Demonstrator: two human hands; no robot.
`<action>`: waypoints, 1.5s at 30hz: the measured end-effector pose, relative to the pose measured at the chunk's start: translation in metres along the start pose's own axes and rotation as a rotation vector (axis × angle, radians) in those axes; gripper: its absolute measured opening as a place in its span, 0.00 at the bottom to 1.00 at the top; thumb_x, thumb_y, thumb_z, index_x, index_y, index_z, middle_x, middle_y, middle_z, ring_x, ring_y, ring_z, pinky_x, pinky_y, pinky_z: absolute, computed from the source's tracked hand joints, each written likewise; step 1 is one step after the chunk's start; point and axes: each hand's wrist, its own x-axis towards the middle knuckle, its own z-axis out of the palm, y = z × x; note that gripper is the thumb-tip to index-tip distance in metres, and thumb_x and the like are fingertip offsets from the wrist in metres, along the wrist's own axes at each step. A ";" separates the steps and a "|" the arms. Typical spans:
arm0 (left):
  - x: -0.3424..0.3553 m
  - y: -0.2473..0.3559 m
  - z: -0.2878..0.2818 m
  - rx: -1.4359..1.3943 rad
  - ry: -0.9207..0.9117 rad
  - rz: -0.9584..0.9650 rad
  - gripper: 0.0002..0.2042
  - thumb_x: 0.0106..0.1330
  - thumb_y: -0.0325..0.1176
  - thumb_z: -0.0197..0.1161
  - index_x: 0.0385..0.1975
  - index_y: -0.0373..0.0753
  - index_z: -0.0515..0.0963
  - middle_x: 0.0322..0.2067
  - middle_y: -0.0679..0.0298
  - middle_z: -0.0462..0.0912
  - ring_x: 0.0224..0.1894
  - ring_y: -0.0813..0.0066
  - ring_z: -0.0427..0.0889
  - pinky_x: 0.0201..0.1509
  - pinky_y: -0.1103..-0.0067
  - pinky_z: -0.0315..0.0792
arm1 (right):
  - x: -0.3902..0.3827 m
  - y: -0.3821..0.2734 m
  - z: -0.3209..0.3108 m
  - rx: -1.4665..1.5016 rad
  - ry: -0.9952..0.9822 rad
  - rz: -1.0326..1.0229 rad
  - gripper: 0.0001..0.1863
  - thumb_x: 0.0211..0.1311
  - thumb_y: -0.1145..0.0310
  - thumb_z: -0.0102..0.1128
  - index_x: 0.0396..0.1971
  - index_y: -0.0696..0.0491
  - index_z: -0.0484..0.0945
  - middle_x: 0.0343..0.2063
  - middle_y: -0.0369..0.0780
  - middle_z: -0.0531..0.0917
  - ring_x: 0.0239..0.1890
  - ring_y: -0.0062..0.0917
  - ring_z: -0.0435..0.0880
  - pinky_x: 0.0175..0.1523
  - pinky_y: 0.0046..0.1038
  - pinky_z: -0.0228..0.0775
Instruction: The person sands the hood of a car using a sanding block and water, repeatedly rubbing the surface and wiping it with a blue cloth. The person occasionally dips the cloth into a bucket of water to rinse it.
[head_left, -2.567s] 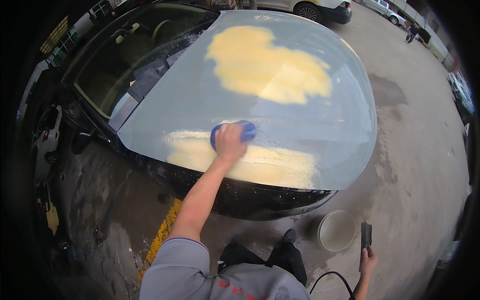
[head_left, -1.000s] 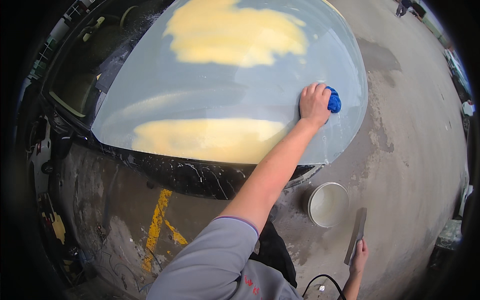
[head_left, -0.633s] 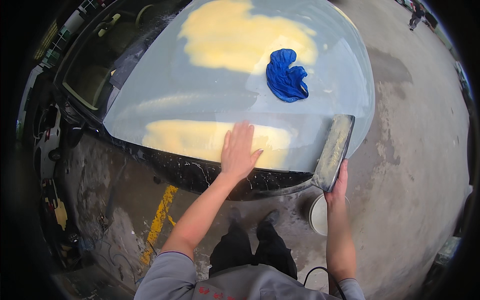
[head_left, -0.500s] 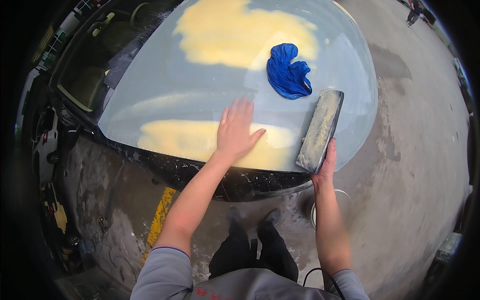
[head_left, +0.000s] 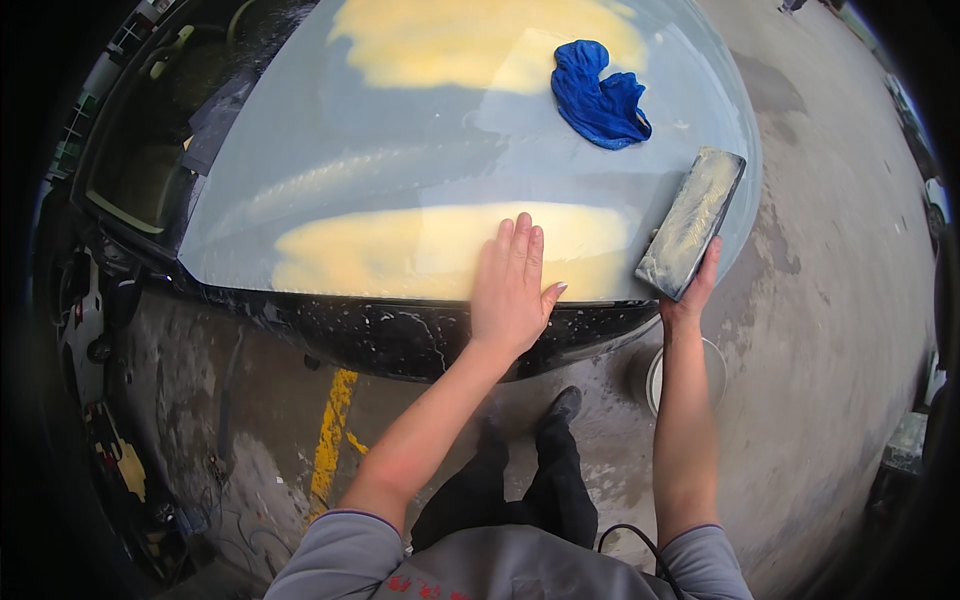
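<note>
My left hand (head_left: 510,285) lies flat, fingers stretched, on the lower pale yellow patch (head_left: 385,245) of a car's grey hood (head_left: 350,130), near its front-facing edge beside me. My right hand (head_left: 695,280) grips a long dark sanding block (head_left: 692,220), its upturned face smeared pale, held at the hood's right part. A crumpled blue cloth (head_left: 598,95) lies on the hood above both hands. A larger yellow patch (head_left: 410,50) is at the top of the hood.
The dark windscreen (head_left: 150,150) is at the left. A light bucket (head_left: 715,370) stands on the concrete floor (head_left: 820,350) below the hood, partly behind my right arm. Cables (head_left: 250,540) lie at lower left. Vehicles line both rims; a person's legs show at the top right.
My left hand has let go of the blue cloth, which now lies on the hood, and has moved onto the yellow patch. My right hand has raised the block from low right up to the hood.
</note>
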 end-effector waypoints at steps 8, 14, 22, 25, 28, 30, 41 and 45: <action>-0.024 -0.023 0.007 -0.110 0.042 0.225 0.49 0.74 0.54 0.76 0.87 0.32 0.63 0.89 0.48 0.61 0.91 0.48 0.58 0.93 0.53 0.54 | 0.005 0.002 -0.005 -0.048 0.046 -0.084 0.37 0.91 0.39 0.51 0.77 0.57 0.74 0.62 0.47 0.89 0.58 0.39 0.92 0.64 0.42 0.86; 0.076 -0.040 0.014 -0.050 0.163 0.363 0.45 0.80 0.62 0.64 0.86 0.32 0.68 0.89 0.49 0.62 0.91 0.50 0.58 0.94 0.55 0.52 | 0.008 0.003 -0.002 -0.058 0.025 -0.109 0.38 0.91 0.39 0.48 0.83 0.54 0.69 0.67 0.46 0.86 0.61 0.41 0.90 0.65 0.45 0.86; -0.011 -0.165 -0.054 -0.005 0.097 0.151 0.42 0.79 0.58 0.67 0.85 0.37 0.69 0.89 0.55 0.63 0.91 0.52 0.60 0.93 0.55 0.54 | 0.014 -0.010 -0.026 -0.109 -0.025 -0.101 0.39 0.89 0.35 0.48 0.81 0.52 0.70 0.62 0.46 0.88 0.57 0.41 0.92 0.62 0.45 0.87; -0.035 -0.223 -0.075 0.027 0.100 0.058 0.41 0.81 0.55 0.67 0.87 0.38 0.67 0.89 0.55 0.62 0.91 0.51 0.59 0.94 0.54 0.52 | 0.015 -0.015 -0.034 -0.113 -0.063 -0.067 0.40 0.89 0.34 0.48 0.81 0.52 0.71 0.63 0.45 0.88 0.58 0.40 0.92 0.62 0.45 0.87; -0.055 -0.276 -0.090 0.047 0.105 -0.111 0.40 0.86 0.57 0.57 0.90 0.40 0.62 0.90 0.56 0.60 0.91 0.49 0.58 0.94 0.52 0.51 | 0.014 -0.017 -0.030 -0.126 -0.016 -0.081 0.40 0.89 0.34 0.48 0.81 0.52 0.71 0.63 0.46 0.88 0.58 0.41 0.92 0.62 0.45 0.87; -0.073 -0.318 -0.095 0.113 0.167 -0.150 0.39 0.89 0.59 0.51 0.91 0.42 0.60 0.90 0.55 0.61 0.92 0.47 0.57 0.93 0.51 0.51 | 0.016 -0.016 -0.033 -0.122 -0.040 -0.064 0.40 0.89 0.35 0.48 0.81 0.52 0.72 0.64 0.46 0.88 0.58 0.41 0.92 0.62 0.45 0.87; -0.076 -0.333 -0.091 0.152 0.179 -0.170 0.38 0.90 0.53 0.50 0.91 0.36 0.57 0.91 0.50 0.56 0.93 0.45 0.51 0.95 0.52 0.46 | 0.010 -0.019 -0.026 -0.090 -0.147 -0.095 0.39 0.90 0.36 0.46 0.80 0.54 0.71 0.64 0.49 0.88 0.58 0.44 0.93 0.60 0.48 0.89; -0.049 -0.261 -0.073 0.106 0.132 -0.074 0.40 0.89 0.56 0.51 0.91 0.35 0.56 0.91 0.50 0.55 0.93 0.43 0.52 0.94 0.50 0.48 | 0.006 -0.013 -0.011 -0.055 -0.091 -0.084 0.40 0.90 0.34 0.45 0.79 0.55 0.72 0.62 0.49 0.89 0.54 0.44 0.94 0.56 0.48 0.91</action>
